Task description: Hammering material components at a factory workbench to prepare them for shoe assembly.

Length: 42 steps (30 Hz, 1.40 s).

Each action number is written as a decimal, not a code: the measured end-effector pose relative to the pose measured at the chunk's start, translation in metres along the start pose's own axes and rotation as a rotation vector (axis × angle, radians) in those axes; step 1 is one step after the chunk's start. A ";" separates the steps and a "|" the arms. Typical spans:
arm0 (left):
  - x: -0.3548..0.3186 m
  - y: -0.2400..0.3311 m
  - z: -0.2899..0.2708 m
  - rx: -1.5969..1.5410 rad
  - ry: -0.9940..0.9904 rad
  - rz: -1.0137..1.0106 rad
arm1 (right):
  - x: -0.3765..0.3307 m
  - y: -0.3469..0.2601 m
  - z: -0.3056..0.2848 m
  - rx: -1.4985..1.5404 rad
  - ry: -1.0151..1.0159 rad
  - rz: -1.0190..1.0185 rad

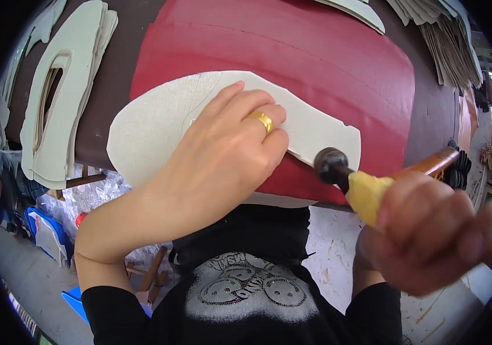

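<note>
A large cream shoe-upper-shaped piece lies across the near part of a red sheet. My left hand, with a gold ring on one finger, rests on it palm down. Its fingers are bent and closed against the piece near its inner edge; the fingertips are partly hidden. In my closed right hand, blurred by motion, is a hammer with a dark rounded head and a yellow wrapping on its handle. The hammer head hangs just above or against the right end of the piece; the contact cannot be made out.
The red sheet covers the brown table. A stack of cream cut-outs stands at the left edge, and another stack at the far right. Clear plastic wrapping and a blue container are below the table on the left.
</note>
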<state>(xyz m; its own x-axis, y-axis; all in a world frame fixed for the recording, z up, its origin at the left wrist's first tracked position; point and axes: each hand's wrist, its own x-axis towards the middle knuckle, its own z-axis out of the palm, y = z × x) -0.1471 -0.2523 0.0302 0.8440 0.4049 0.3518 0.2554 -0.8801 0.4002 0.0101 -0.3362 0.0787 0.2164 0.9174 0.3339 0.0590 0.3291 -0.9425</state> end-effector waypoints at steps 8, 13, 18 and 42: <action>-0.009 -0.017 -0.004 -0.067 0.074 -0.041 | 0.009 -0.001 0.007 -0.046 0.004 0.047; -0.017 -0.023 -0.004 -0.058 0.109 -0.108 | 0.020 0.003 0.015 -0.081 -0.083 -0.108; -0.023 -0.031 -0.015 -0.072 0.120 -0.154 | 0.029 0.002 0.040 -0.123 0.041 -0.040; -0.054 -0.037 -0.018 0.019 0.347 -0.365 | 0.057 0.042 0.060 -0.274 -0.102 -0.120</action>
<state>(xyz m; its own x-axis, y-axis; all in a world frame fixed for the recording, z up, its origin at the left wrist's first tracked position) -0.2107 -0.2371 0.0121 0.4925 0.7430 0.4533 0.5161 -0.6687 0.5353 -0.0336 -0.2564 0.0598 0.0944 0.8980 0.4299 0.3416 0.3763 -0.8612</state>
